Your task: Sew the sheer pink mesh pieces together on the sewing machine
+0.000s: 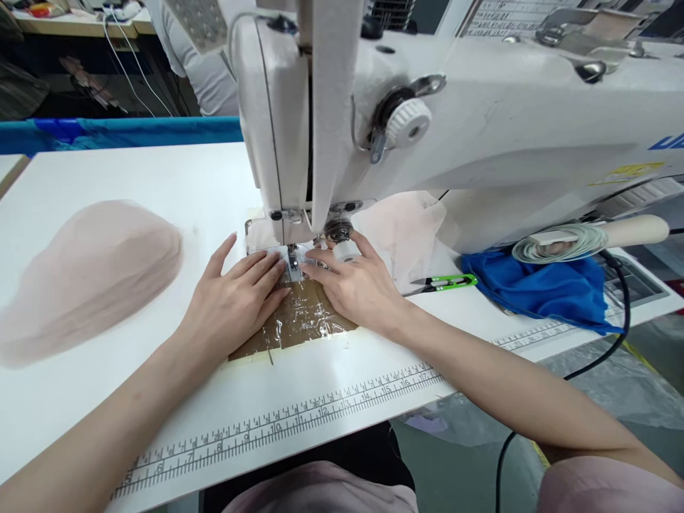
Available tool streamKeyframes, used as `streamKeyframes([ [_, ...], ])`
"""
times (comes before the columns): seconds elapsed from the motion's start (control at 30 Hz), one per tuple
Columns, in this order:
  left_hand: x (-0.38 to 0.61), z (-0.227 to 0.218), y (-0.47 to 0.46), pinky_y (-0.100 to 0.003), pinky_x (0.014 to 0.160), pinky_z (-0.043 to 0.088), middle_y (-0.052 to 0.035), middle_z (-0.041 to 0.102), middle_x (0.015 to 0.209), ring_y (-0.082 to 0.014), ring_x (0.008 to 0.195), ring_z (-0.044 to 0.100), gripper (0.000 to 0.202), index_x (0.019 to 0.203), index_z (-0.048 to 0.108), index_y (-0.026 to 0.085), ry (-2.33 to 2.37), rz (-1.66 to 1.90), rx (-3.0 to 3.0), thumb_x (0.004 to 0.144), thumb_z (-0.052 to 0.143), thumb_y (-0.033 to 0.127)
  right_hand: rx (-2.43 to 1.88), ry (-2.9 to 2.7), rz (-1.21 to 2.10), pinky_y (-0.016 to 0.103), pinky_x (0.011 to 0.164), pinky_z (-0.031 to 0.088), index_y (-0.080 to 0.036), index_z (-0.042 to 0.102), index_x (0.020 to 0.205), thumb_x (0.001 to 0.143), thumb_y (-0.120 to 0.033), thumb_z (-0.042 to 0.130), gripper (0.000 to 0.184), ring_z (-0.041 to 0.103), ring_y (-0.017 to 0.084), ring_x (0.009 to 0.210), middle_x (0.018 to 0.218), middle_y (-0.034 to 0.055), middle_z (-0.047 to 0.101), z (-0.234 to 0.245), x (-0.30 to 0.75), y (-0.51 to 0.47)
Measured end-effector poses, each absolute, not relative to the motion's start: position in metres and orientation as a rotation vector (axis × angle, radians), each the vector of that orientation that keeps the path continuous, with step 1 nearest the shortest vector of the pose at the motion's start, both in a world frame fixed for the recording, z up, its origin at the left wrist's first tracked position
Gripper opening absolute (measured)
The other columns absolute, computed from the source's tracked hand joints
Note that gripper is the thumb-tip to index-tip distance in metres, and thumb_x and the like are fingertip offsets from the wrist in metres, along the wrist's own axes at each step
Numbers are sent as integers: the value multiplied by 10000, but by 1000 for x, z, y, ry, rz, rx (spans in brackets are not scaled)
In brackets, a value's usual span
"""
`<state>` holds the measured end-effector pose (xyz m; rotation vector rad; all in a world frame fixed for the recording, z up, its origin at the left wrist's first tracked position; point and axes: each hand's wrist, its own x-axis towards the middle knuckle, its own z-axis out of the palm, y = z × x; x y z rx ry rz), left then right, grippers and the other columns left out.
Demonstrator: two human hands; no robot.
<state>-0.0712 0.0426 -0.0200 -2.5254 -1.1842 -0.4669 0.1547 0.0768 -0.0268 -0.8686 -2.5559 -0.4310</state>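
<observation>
- A printed ruler [299, 417] runs along the near edge of the white table [160, 185], between the person's two bare forearms.
- The left hand [235, 299] lies flat, palm down and fingers spread, gripping nothing; its fingertips press on a taped brown patch [299, 317] just left of the presser foot [293, 262].
- The right hand [355, 281] rests flat on the other side, fingers extended toward the foot and holding nothing; its fingertips touch the sheer material at the needle.
- Whether a separate piece of cloth lies under the fingers cannot be told; the film there is wrinkled and glossy.
- Green thread snips [443, 283] lie on the table just right of the right wrist, beside a crumpled blue cloth [545, 288].
- A pile of pale pink mesh [90, 274] sits well apart on the left of the table.
- Pale pink fabric [406, 228] gathers behind the right hand, under the arm of the white sewing machine [481, 121].
- Beyond the table, another person's white sleeve [206, 71] is visible.
</observation>
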Motion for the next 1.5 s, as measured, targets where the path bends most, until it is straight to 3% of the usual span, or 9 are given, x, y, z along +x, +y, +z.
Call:
streamKeyframes([
  [0.3,-77,-22,47,-536,1171,305,-163,656,1293,-304,1241,595,415,1275,608,90,-1293,-465,-2490,1017,408,346,-858,-2499,-386,438,1140,359,-176,720,1069,883,-22,382,415,618,201,1066,1023,22,754,-18,159,74],
  [0.57,-58,-6,18,-483,870,533,-119,722,859,-254,750,700,309,1122,666,73,-1248,-330,-2459,986,467,265,-905,-2464,-314,458,1099,406,-207,724,995,841,-10,423,391,616,215,1038,1001,33,742,-12,162,78],
  [0.77,-54,2,-6,-257,857,543,-68,691,1193,-149,1070,655,393,1300,531,175,-985,-776,-3030,972,357,45,-879,-2467,-198,441,1061,421,-177,720,1010,835,-9,421,385,621,216,1018,1020,40,748,-13,165,76],
  [0.87,-60,0,2,-284,732,552,-98,658,1235,-208,1043,666,332,1294,550,182,-1302,-681,-2782,980,442,176,-907,-2432,-79,390,914,473,-155,731,1012,861,-72,442,337,630,215,955,962,54,749,-12,165,74],
  [1.0,-62,-5,9,-280,425,349,-69,702,1051,-188,663,658,355,1208,615,206,-1599,-392,-2627,964,478,425,-985,-2388,167,319,746,447,-151,752,945,930,-194,481,275,618,181,824,843,47,731,-7,163,71],
  [1.17,-61,-2,7,-273,470,310,12,701,789,-153,558,583,277,910,653,248,-1869,-460,-2698,969,432,405,-1038,-2391,625,289,711,418,-162,725,820,960,-418,540,346,588,149,775,796,30,689,2,162,68],
  [1.3,-64,10,11,-296,648,431,-7,689,863,-183,783,612,221,842,619,238,-1897,-873,-2693,928,510,410,-1026,-2395,849,266,649,398,-181,704,809,838,-521,691,341,563,137,743,808,13,658,5,161,65],
  [1.4,-65,18,13,-318,744,482,-29,693,994,-203,947,625,212,849,583,230,-2114,-1247,-2677,929,518,416,-992,-2445,879,260,625,390,-185,692,806,784,-411,775,242,528,118,691,774,-14,627,6,160,63],
  [1.5,-65,23,13,-297,666,504,2,669,783,-155,714,634,237,915,545,229,-2480,-1605,-2579,946,503,460,-995,-2394,943,254,620,398,-189,706,765,838,-238,721,90,532,108,677,733,-22,624,6,160,61],
])
